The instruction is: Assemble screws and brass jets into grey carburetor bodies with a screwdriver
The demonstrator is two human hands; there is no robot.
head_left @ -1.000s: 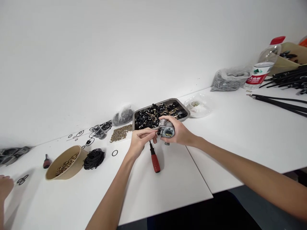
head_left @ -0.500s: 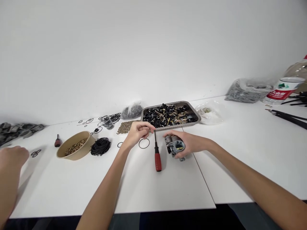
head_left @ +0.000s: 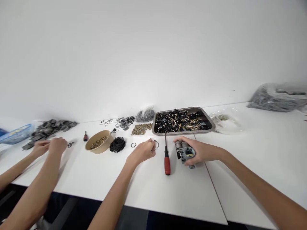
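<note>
My left hand (head_left: 143, 151) is closed, its fingertips pinched at the left side of a thin black O-ring (head_left: 158, 145) near the table top. Most of the fingers are hidden behind the back of the hand. My right hand (head_left: 200, 149) is wrapped round a grey metal carburetor (head_left: 186, 153), whose round bore faces toward me, on the table. Between the hands lies a screwdriver (head_left: 167, 165) with a red and black handle, its shaft pointing away toward the metal tray (head_left: 184, 132) of black and brass parts.
A tan bowl (head_left: 109, 139) of brass pieces, a bundle of black rings (head_left: 117, 144) and a pile of small brass parts (head_left: 141, 129) stand left of the tray. Plastic bags (head_left: 226, 121) lie right. A co-worker's hands (head_left: 58, 145) are at far left, near grey metal parts (head_left: 51, 127).
My left hand has left the screwdriver's tip and come down and left to the O-ring, its fingers now curled. My right hand still holds the carburetor. The view has turned left, showing more of the co-worker.
</note>
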